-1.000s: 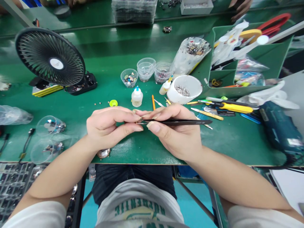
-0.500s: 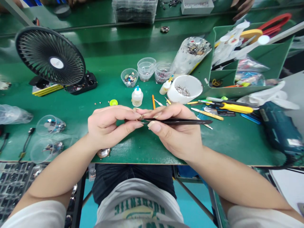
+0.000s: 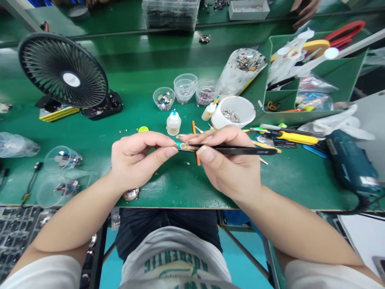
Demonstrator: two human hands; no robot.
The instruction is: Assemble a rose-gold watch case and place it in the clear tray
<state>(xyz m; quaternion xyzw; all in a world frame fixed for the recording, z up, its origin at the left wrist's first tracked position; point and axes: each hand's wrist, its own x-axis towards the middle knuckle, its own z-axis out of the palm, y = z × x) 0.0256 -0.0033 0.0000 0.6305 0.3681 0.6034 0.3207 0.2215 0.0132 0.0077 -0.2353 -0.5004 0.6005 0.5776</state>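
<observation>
My left hand [image 3: 136, 158] is closed, thumb and index finger pinching a small flat piece with teal and orange colouring [image 3: 181, 146]. Its exact kind is too small to tell. In my right hand [image 3: 230, 168] lies a pair of black tweezers [image 3: 248, 150], held level with the tips pointing left at that piece. The tips seem to touch it. Below my left wrist, a round watch-like part [image 3: 131, 194] rests near the bench's front edge. Behind the fingers stands a small white bottle with a blue tip [image 3: 173, 124]. An orange stick [image 3: 197, 159] lies partly hidden behind my right fingers.
A black fan [image 3: 87, 68] stands at the left. Clear cups of small parts [image 3: 164, 99] and a white bowl [image 3: 248, 114] are behind my hands. At right lie a yellow-handled tool [image 3: 300, 137], a green organiser [image 3: 313, 114] and a dark teal device [image 3: 350, 168]. Another person's hand [image 3: 305, 12] shows at the back.
My right hand and the tweezers have shifted a little right, and the gap between my hands has widened. The teal and orange piece now shows between them.
</observation>
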